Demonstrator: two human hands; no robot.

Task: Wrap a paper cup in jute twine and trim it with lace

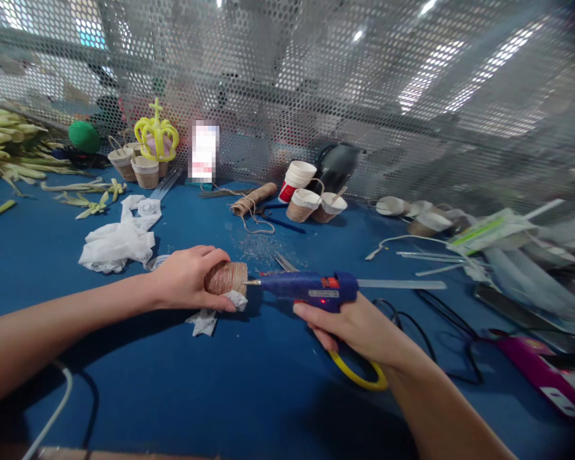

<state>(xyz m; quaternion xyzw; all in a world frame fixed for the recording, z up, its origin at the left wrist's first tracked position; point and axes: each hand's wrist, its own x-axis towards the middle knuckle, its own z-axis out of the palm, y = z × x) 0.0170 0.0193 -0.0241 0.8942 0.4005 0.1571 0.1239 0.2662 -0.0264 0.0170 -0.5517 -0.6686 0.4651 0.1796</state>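
Observation:
My left hand (189, 279) is closed around a twine-wrapped cup (227, 279) lying on its side, its end facing right. A strip of white lace (205, 321) hangs from the cup, and part of it is under my thumb. In my right hand (352, 326) is a blue glue gun (301, 287) with a small red light and a clear glue stick jutting from its back. Its metal nozzle meets or nearly meets the twine at the cup's right end. Scissors with a yellow handle (359, 377) lie beneath my right hand, partly hidden.
White lace (117, 246) lies bunched at left. Behind are a twine roll (253, 199), wrapped cups (303, 204), stacked paper cups (297, 179) and a yellow crown (156, 137) before a perforated metal screen. A purple power strip (539, 370) and black cables occupy the right.

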